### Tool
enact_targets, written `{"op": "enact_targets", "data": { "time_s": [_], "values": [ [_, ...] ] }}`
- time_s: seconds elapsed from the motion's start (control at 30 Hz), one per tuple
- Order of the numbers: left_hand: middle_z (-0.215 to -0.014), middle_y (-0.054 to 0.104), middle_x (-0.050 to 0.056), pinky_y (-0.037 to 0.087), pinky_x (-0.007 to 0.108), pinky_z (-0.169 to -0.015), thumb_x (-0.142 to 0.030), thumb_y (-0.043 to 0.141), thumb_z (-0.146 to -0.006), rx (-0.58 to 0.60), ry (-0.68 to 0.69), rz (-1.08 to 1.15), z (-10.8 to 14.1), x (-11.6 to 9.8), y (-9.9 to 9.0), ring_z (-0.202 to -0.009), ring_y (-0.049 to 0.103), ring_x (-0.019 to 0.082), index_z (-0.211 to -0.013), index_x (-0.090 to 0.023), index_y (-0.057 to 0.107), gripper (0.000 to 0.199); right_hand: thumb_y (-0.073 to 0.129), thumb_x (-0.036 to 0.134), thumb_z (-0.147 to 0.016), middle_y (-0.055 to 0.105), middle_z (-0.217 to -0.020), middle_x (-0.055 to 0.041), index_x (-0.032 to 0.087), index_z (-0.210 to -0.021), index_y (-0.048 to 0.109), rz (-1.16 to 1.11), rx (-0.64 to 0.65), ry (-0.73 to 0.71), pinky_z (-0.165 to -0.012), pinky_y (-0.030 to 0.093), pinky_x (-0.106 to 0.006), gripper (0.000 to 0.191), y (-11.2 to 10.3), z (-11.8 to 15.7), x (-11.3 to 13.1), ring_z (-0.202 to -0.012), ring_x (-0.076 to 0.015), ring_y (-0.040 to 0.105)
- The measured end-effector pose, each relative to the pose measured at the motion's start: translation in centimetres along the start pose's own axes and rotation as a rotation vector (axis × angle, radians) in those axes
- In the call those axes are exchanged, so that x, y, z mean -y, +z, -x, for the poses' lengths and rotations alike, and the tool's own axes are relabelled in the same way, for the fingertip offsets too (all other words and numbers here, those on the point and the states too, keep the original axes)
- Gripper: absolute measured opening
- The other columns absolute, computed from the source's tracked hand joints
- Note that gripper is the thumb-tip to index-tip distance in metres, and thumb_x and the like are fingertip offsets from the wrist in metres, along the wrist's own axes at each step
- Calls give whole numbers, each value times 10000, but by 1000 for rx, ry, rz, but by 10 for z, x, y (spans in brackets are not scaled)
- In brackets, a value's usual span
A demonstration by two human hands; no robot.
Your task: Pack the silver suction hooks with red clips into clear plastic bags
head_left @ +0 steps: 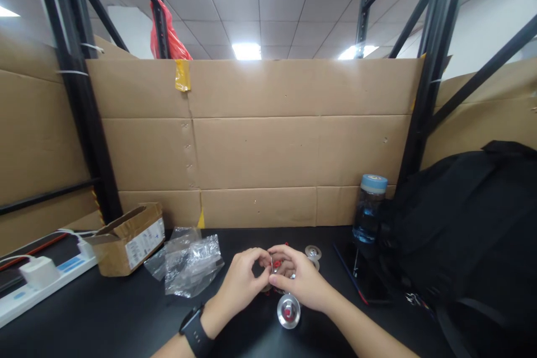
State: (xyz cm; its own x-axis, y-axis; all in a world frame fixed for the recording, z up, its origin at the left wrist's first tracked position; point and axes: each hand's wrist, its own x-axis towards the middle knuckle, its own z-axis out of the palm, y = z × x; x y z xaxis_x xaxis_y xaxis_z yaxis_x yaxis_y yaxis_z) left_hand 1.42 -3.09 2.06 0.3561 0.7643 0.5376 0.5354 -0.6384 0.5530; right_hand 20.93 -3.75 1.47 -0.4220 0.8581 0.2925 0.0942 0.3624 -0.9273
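My left hand (243, 279) and my right hand (300, 279) meet over the black table, fingertips pinched close together. Between them is a small shiny metal piece (272, 264) with red parts around it, too small to make out fully. Just below my right hand lies a round silver disc (288, 311) with a red centre. Beyond that hand, another round metal disc (312, 253) rests on the table, partly overlapping a similar one. More red and metal bits show under my fingers, mostly hidden.
Clear plastic bags (193, 265) and an open cardboard box (128, 240) lie left, near a white power strip (59, 279). At right are a blue-lidded bottle (369, 210), a dark phone-like slab (364, 277) and a black backpack (465, 240). A cardboard wall (255, 151) stands behind.
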Motion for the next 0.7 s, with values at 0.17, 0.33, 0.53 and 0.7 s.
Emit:
{"op": "enact_targets", "data": {
  "time_s": [0.17,0.33,0.53,0.7],
  "values": [
    [-897,715,27,451,320,-840,-106,613,-817,94,74,-209,-2,6,-13,-889,640,206,-854,-218,705,150,735,249,-801,711,-1115,-48,257,-1255,600,234,-34,-37,-665,546,-285,473,-1,1,3,-788,-173,690],
    [-934,690,75,448,331,-853,-70,512,-879,97,-52,-421,-5,32,-20,-924,639,227,-927,-191,703,232,725,263,-787,673,-1082,-45,255,-1235,635,626,-151,-121,-729,519,-302,457,-31,-6,3,-771,-167,643],
    [-916,688,135,415,382,-850,-97,493,-908,144,-230,-695,-6,58,-27,-899,651,263,-884,-156,723,239,681,256,-797,650,-1156,-110,174,-1169,646,979,-342,133,-902,478,-336,382,-95,-16,-34,-1030,-245,651],
    [-974,680,144,399,405,-899,-91,482,-911,132,-211,-717,-3,56,-26,-988,628,283,-942,-168,740,272,727,337,-798,685,-1117,-124,146,-1115,690,1019,-258,276,-897,476,-323,372,-122,-19,-64,-1018,-248,668]
  ]
}}
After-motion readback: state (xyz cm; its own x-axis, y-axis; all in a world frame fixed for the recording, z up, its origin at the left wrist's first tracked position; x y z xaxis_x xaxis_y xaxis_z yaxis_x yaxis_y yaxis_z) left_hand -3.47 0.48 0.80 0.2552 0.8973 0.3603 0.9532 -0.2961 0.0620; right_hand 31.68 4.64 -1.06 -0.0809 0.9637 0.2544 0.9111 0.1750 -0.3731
